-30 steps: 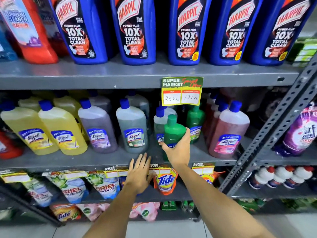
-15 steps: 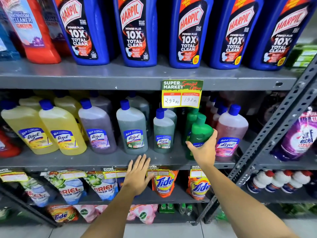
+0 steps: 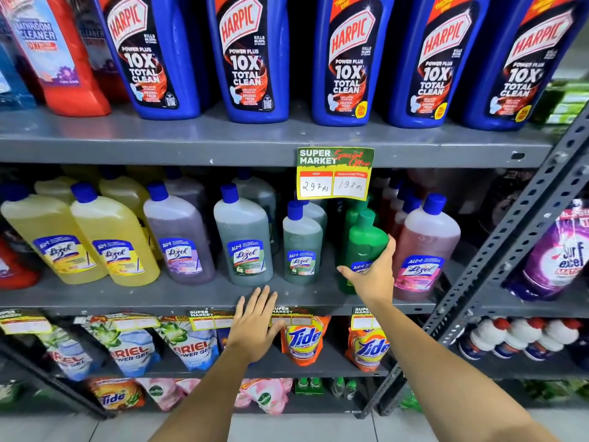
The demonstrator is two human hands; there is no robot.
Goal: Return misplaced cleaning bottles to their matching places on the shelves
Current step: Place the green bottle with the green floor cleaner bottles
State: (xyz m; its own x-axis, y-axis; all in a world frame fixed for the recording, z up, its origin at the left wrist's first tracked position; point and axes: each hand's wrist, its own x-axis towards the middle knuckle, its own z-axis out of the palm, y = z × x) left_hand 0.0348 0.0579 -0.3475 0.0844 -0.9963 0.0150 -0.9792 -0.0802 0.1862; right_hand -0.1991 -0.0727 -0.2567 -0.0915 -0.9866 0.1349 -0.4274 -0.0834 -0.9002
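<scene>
R hand [image 3: 371, 277] grips green btl [image 3: 366, 244], prob. near shelf edge [image 3: 191, 303].

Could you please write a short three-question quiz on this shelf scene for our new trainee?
1. True or false: the right hand grips the green bottle.
2. The price tag hangs from which shelf edge: A upper, B middle, C bottom?
3. What is the left hand holding?

Key: 1 true; 2 A; 3 nothing, its fingers are spread open at the middle shelf edge.

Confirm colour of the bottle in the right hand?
Green bottle, cap included, held by the right hand; head view.
</scene>
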